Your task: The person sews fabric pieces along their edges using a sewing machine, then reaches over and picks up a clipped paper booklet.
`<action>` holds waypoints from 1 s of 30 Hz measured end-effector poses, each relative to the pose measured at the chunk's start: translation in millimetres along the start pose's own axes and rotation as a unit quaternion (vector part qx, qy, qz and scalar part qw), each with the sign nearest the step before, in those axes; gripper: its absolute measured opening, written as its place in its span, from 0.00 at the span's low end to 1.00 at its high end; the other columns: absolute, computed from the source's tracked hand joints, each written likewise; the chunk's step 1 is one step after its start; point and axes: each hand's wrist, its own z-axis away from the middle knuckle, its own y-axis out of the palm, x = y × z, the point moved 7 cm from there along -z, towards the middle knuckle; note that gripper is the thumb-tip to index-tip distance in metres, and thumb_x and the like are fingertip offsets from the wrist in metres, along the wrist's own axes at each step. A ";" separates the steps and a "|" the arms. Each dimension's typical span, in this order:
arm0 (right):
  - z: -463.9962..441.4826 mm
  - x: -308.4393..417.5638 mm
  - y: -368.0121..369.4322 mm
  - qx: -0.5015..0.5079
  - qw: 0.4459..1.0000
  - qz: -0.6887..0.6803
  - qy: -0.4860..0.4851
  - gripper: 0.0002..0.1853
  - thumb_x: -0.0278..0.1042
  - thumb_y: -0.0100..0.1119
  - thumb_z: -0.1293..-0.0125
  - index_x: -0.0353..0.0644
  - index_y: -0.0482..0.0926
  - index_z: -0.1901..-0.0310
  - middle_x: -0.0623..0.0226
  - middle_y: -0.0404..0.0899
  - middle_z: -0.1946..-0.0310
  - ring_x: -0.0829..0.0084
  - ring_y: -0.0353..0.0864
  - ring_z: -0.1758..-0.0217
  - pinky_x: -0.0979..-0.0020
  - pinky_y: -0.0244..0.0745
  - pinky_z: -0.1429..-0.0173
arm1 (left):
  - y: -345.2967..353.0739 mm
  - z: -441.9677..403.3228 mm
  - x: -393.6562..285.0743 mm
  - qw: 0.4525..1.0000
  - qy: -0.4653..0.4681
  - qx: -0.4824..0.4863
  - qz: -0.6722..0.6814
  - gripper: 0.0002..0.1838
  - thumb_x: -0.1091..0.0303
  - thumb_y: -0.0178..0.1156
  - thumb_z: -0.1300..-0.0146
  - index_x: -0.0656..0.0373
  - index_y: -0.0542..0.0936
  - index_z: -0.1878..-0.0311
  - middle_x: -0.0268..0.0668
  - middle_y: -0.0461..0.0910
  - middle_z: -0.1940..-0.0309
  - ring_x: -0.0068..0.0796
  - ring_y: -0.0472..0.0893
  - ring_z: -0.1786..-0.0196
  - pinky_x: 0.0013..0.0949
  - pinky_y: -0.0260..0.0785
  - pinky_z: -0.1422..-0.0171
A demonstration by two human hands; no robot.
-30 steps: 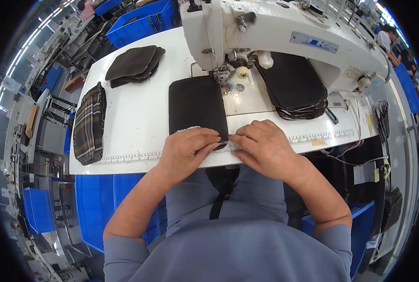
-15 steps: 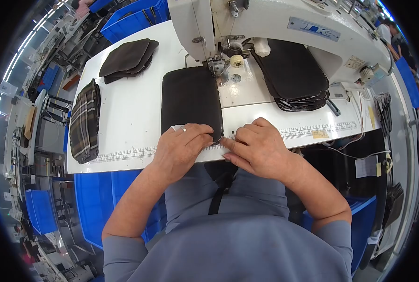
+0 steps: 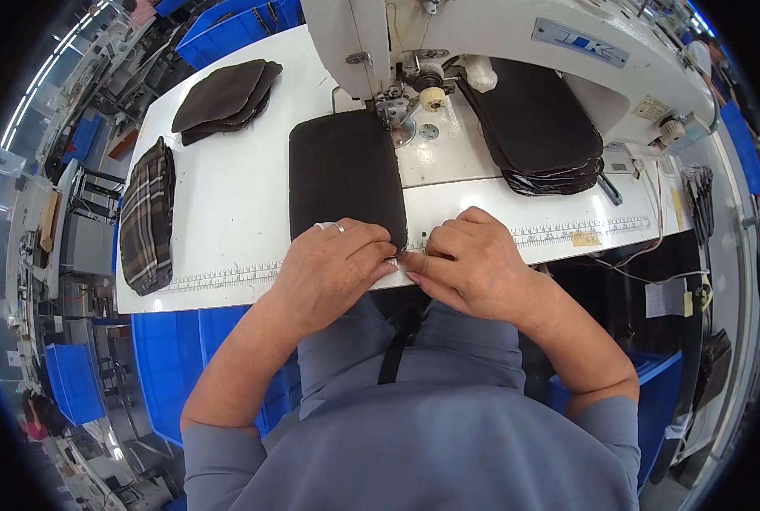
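Dark matte cloth panel (image 3: 346, 175), flat on the white table (image 3: 218, 204), long axis running from sewing machine (image 3: 499, 36) toward the wearer.
Rounded corners; left hand (image 3: 324, 266) bunched over its near end, right hand (image 3: 484, 266) curled at the near-right corner; whether either pinches, I cannot tell.

A sewing workshop, and it is given away at once! The white bench (image 3: 218, 204) is topped by a heavy sewing machine (image 3: 490, 34); a dark fabric panel (image 3: 346, 170) is laid right at its stitching head. A measuring scale (image 3: 580, 230) is marked along the bench's near side, matching dark pieces (image 3: 542, 128) are stacked to the right, blue bins (image 3: 218, 47) are placed around, and further workstations (image 3: 94, 234) are seen beyond!
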 end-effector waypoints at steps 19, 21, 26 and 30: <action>-30.3 -13.9 -7.5 -0.087 0.996 -0.006 -0.024 0.07 0.31 0.70 0.47 0.44 0.85 0.65 0.74 0.85 0.67 0.72 0.84 0.65 0.68 0.76 0.65 | -11.7 2.6 4.3 0.990 -0.026 -0.121 -0.061 0.12 0.72 0.71 0.44 0.58 0.87 0.56 0.31 0.89 0.55 0.30 0.89 0.51 0.34 0.78 0.55; -28.7 -13.0 -3.4 -0.064 0.998 0.006 -0.028 0.06 0.32 0.67 0.47 0.44 0.83 0.66 0.74 0.82 0.68 0.70 0.83 0.65 0.67 0.76 0.64 | -7.2 9.5 -1.3 0.985 0.085 -0.051 -0.144 0.14 0.71 0.65 0.38 0.58 0.88 0.49 0.33 0.90 0.51 0.30 0.89 0.45 0.32 0.78 0.50; -26.1 -11.8 2.5 -0.035 0.999 0.002 -0.042 0.05 0.32 0.65 0.46 0.45 0.82 0.67 0.73 0.80 0.70 0.69 0.82 0.64 0.65 0.76 0.63 | -1.9 7.5 3.1 0.988 0.089 0.038 -0.122 0.16 0.71 0.61 0.35 0.58 0.87 0.45 0.36 0.90 0.48 0.30 0.88 0.41 0.32 0.79 0.50; -26.6 -16.0 -3.3 0.016 0.999 -0.012 -0.034 0.08 0.30 0.75 0.46 0.45 0.89 0.64 0.74 0.89 0.62 0.72 0.86 0.63 0.67 0.81 0.62 | -3.1 -0.2 1.0 0.983 0.101 0.096 -0.120 0.17 0.71 0.59 0.33 0.59 0.87 0.44 0.37 0.88 0.43 0.30 0.86 0.37 0.33 0.79 0.49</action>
